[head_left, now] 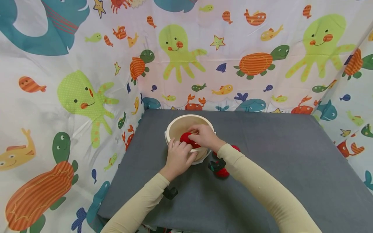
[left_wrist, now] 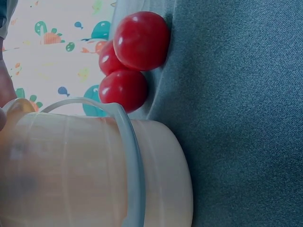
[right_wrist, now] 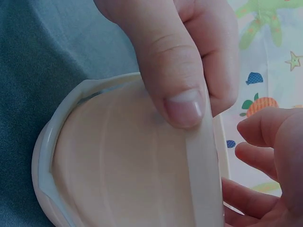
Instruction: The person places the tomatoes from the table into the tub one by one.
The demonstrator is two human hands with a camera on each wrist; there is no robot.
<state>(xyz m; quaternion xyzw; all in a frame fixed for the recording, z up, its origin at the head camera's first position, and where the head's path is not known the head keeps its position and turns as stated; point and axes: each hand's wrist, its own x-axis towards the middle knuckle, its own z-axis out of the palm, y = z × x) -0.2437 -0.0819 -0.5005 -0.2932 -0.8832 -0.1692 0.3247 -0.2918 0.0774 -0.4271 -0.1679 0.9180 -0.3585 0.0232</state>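
Note:
A cream bucket (head_left: 176, 124) with a white handle (left_wrist: 131, 156) stands on the grey cloth. My left hand (head_left: 179, 157) grips its near rim; in the right wrist view the thumb (right_wrist: 182, 104) presses on the outer wall and the other fingers go over the edge. My right hand (head_left: 205, 136) reaches over the bucket's mouth, its fingers curled at a red tomato (head_left: 186, 138) that shows inside the rim. In the right wrist view, the right fingers (right_wrist: 251, 196) dip behind the rim, which hides that tomato.
Beside the bucket, three more glossy red tomatoes (left_wrist: 142, 41) lie clustered on the grey-covered table (head_left: 276, 155). In the head view they sit partly under the right forearm (head_left: 262, 187). A sea-animal curtain (head_left: 221, 29) hangs along the back and sides.

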